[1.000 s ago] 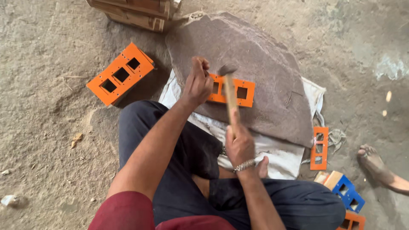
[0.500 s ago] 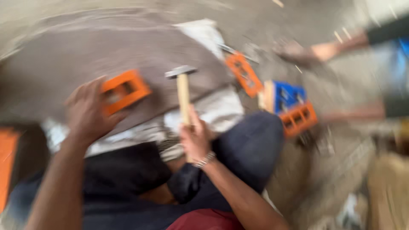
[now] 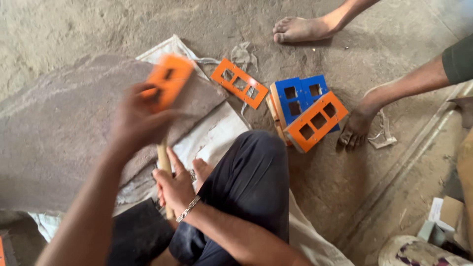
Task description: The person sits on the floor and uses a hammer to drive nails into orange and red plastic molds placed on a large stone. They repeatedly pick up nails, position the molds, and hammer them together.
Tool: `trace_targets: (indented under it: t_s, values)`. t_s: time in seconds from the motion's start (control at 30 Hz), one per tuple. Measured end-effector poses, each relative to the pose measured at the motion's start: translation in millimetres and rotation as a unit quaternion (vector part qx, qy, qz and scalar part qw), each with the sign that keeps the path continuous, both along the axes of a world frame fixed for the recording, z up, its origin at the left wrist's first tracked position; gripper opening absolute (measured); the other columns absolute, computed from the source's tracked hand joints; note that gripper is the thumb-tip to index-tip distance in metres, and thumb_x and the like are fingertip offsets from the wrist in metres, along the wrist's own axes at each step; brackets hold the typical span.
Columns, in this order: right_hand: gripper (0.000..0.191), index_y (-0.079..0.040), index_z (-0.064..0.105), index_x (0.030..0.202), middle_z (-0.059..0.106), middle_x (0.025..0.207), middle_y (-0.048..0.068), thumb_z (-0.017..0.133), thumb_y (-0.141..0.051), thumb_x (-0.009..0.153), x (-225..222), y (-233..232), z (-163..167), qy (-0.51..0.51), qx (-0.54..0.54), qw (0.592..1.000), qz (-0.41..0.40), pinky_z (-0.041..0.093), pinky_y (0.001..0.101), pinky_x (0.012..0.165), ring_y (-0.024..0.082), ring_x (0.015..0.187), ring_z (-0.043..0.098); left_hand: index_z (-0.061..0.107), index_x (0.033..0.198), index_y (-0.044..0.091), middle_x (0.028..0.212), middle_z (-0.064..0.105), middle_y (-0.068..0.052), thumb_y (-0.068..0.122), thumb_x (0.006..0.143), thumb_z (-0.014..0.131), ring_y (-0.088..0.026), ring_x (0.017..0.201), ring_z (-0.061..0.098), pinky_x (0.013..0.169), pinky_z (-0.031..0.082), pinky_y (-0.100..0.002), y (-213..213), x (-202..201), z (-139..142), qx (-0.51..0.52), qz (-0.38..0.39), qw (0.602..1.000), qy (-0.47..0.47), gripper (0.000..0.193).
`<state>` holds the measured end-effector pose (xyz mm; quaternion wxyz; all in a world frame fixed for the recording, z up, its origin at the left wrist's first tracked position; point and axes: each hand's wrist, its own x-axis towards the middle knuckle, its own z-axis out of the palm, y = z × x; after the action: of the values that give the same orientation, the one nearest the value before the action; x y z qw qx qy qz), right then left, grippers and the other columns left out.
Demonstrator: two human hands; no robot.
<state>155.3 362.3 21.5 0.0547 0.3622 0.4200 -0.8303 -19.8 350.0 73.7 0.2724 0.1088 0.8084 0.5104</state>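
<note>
Holding: my left hand (image 3: 135, 120) is clamped on an orange plate (image 3: 167, 81) with rectangular cut-outs, lifted above the stone slab (image 3: 54, 133); it is blurred, so I cannot tell the finger placing.
Gripping: my right hand (image 3: 173, 186) is closed around a wooden hammer handle (image 3: 163, 160), low by my knee; the hammer's head is hidden behind my left hand.
Hands: apart, left above and ahead of right.
Beyond my left hand: a flat orange plate (image 3: 240, 83) lies on the floor, by the white sack (image 3: 217, 135) under the slab.
Right of my hands: blue boxes (image 3: 295, 96) and an orange box (image 3: 316, 120) leaning together.
Other person: a hand (image 3: 355, 129) rests on the floor just beside the orange box; a bare foot (image 3: 300, 28) is farther off.
</note>
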Motion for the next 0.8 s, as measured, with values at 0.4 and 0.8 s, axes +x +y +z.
trace_targets:
  t_s: [0.4,0.8]
  values:
    - [0.075,-0.025,0.027,0.164,0.053,0.068,0.0,0.063,-0.018,0.099,-1,23,-19,-0.022,-0.023,0.999,0.012,0.043,0.0245,0.043,0.008,0.05,0.049,0.049,0.135,0.008,0.128,0.058,-0.021,0.042,0.062,0.092,-0.039,0.121,0.055,0.102,0.045,-0.051,307,93,-31,-0.003,-0.282,0.921,0.268,0.091]
    - [0.068,-0.029,0.03,0.155,0.055,0.069,0.007,0.062,-0.022,0.095,-23,28,-37,-0.005,-0.031,0.999,0.025,0.042,0.0292,0.038,0.015,0.048,0.048,0.066,0.122,0.007,0.134,0.059,-0.018,0.024,0.08,0.081,-0.038,0.129,0.055,0.109,0.046,-0.046,0,10,-16,-0.045,-0.056,0.951,0.3,0.048]
